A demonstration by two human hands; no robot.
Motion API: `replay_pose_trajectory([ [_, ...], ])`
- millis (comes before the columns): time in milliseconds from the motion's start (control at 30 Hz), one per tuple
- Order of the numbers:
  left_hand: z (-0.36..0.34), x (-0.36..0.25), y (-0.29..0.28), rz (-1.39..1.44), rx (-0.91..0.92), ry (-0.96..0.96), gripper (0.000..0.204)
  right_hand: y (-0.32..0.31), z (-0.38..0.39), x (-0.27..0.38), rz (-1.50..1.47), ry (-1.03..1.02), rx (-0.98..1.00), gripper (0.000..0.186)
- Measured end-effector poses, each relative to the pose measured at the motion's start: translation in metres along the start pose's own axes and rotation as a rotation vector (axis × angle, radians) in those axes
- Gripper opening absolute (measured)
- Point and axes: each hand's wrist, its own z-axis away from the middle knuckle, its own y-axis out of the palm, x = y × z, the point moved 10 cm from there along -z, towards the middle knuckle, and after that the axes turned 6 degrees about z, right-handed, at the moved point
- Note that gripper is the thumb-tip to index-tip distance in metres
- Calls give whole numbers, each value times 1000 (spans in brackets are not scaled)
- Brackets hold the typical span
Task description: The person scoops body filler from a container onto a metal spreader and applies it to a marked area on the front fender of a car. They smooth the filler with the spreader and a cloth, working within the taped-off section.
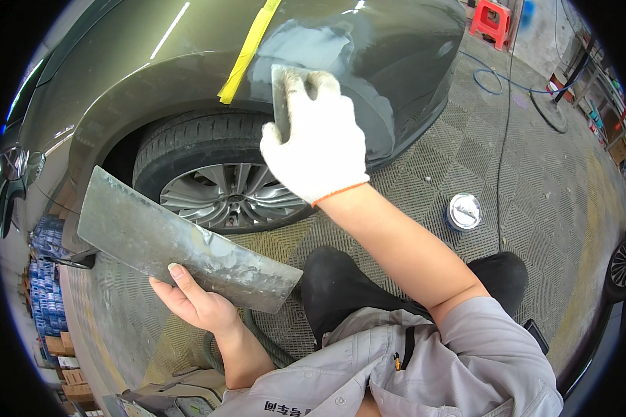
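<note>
My right hand [320, 142], in a white knit glove with an orange cuff, grips a flat metal filler spreader [279, 104]. The spreader is against or just over the grey filler patch [302, 48] on the olive-green car's fender, above the wheel arch. Strokes of grey filler [372, 115] also cover the panel right of the glove. My bare left hand [200, 304] holds a long rectangular metal mixing plate [153, 229] by its lower edge, thumb on top. Some grey filler [219, 244] is smeared on the plate. A strip of yellow masking tape [249, 52] runs down the fender.
The car's wheel [219, 187] is just beyond the plate. An open tin [464, 212] stands on the grey grated floor [424, 264] to the right, near a dark cable. A red stool [491, 22] and a blue hose [490, 80] lie farther back. Stacked bottle packs [47, 292] are at left.
</note>
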Motion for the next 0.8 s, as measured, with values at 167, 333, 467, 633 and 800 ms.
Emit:
replay_pose_trajectory([
  [167,1,0,4,-5,15,-6,40,13,15,1,-4,9,119,67],
  [333,1,-2,9,27,19,3,41,-23,6,-20,-43,-8,13,61],
  [467,0,-1,8,5,16,1,44,-51,-39,-75,-90,109,-36,63],
  [633,2,1,6,3,-11,-11,46,-42,-67,-99,-166,195,126,69],
  [800,2,1,5,-4,-25,-13,44,-38,-45,-57,-53,64,59,63],
])
